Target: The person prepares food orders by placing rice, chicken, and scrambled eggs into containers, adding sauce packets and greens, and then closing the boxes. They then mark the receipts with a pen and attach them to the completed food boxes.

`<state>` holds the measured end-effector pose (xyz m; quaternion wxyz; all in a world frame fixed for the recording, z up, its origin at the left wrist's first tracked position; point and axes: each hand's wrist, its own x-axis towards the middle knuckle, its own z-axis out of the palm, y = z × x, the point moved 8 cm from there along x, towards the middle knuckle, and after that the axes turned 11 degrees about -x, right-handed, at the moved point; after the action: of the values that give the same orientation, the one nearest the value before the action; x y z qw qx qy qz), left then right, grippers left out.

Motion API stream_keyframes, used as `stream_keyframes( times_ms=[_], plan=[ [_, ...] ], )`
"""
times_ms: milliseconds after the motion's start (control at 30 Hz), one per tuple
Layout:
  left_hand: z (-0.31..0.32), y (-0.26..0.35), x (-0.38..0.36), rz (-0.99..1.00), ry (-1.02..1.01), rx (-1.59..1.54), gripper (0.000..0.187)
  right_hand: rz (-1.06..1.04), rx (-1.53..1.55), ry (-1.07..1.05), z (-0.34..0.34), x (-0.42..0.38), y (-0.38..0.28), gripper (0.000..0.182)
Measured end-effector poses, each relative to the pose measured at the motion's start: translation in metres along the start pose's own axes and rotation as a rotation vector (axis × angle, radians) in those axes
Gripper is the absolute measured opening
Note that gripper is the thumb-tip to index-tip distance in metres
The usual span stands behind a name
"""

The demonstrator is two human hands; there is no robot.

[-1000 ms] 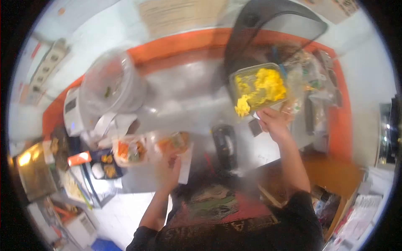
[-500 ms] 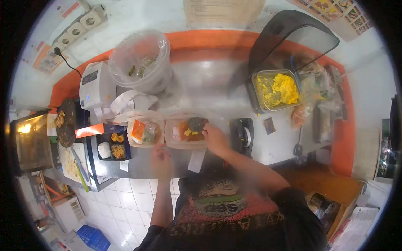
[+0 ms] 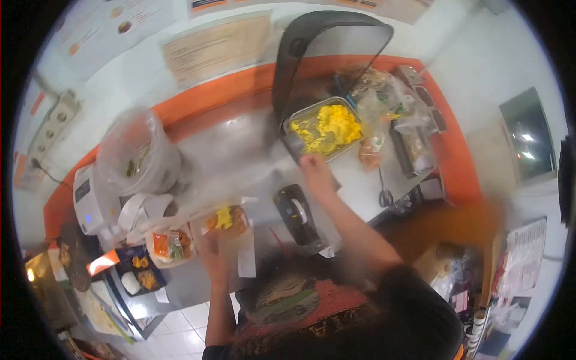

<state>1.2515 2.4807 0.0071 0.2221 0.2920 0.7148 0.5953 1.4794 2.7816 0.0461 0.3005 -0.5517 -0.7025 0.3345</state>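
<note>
My right hand [image 3: 315, 170] is closed around a grey spoon [image 3: 293, 144], whose blurred head is at the near left corner of a metal tray [image 3: 329, 158]. Crumbly yellow food like scrambled egg [image 3: 337, 124] fills much of that tray. My left hand [image 3: 213, 247] is at the near left edge of an open takeaway box [image 3: 241, 231]; blur hides how its fingers lie. Inside that box, yellow pieces [image 3: 225, 218] rest on brownish food. Left of it, another open box [image 3: 171, 261] holds a red-orange packet [image 3: 161, 245] and other food.
A black compartment box [image 3: 158, 289] sits at the left. Behind it are a label printer [image 3: 90, 201] and a plastic-lined bucket [image 3: 120, 165]. A black device, perhaps a scale [image 3: 298, 215], lies right of the boxes. A dark raised lid [image 3: 288, 72] stands behind the tray, bags [image 3: 390, 102] beside it.
My right hand has moved with the spoon from above the takeaway box to the yellow-food tray. My left hand remains by the box. The head view has swung right and tilted.
</note>
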Motion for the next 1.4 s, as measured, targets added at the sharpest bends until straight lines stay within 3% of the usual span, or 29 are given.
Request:
stream_keyframes(
  times_ms=[67,133,233,300,433,533,600,633,733,833,933,1033,1133,1233,1400],
  plan=[
    [0.034,0.018,0.005,0.019,-0.08,-0.125,0.018,0.056,-0.164,0.238,-0.029,0.045,0.069,0.016],
    [0.067,0.03,0.009,0.048,-0.195,-0.08,0.017,0.088,-0.436,0.276,-0.04,0.09,0.119,0.015],
    [0.107,0.054,0.011,-0.027,-0.301,-0.073,0.016,-0.041,-0.613,0.385,-0.042,0.131,0.127,0.014],
    [0.124,0.071,0.011,-0.065,-0.37,-0.041,0.016,0.071,-0.709,0.273,-0.027,0.151,0.15,0.013],
    [0.136,0.087,0.017,-0.002,-0.296,-0.143,0.012,0.17,-0.877,-0.067,0.003,0.161,0.163,0.016],
    [0.133,0.074,0.012,-0.095,-0.275,-0.19,0.013,0.0,-0.867,-0.097,0.013,0.164,0.163,0.018],
    [0.125,0.047,0.01,-0.23,-0.258,-0.229,0.013,-0.161,-1.001,-0.288,0.016,0.174,0.154,0.018],
    [0.119,0.037,0.011,-0.172,-0.252,-0.17,0.013,-0.246,-1.068,-0.381,0.015,0.178,0.147,0.017],
    [0.112,0.012,0.01,-0.118,-0.248,-0.051,0.015,-0.031,-0.841,-0.121,-0.027,0.18,0.132,0.018],
    [0.119,0.019,0.01,-0.237,-0.301,-0.037,0.019,-0.014,-0.744,0.075,-0.042,0.184,0.13,0.019],
    [0.145,0.051,0.017,-0.273,-0.38,-0.064,0.019,-0.045,-0.884,-0.026,-0.019,0.195,0.171,0.019],
    [0.16,0.062,0.021,-0.255,-0.421,-0.131,0.019,-0.02,-0.893,-0.08,-0.005,0.186,0.166,0.022],
    [0.165,0.068,0.024,-0.222,-0.405,-0.159,0.019,-0.133,-0.903,-0.136,0.008,0.193,0.181,0.022],
    [0.17,0.061,0.026,-0.228,-0.397,-0.166,0.02,-0.153,-0.699,-0.303,0.0,0.191,0.176,0.022],
    [0.201,0.052,0.035,-0.251,-0.454,-0.231,0.022,-0.106,-0.688,-0.356,-0.019,0.17,0.173,0.022]
  ],
)
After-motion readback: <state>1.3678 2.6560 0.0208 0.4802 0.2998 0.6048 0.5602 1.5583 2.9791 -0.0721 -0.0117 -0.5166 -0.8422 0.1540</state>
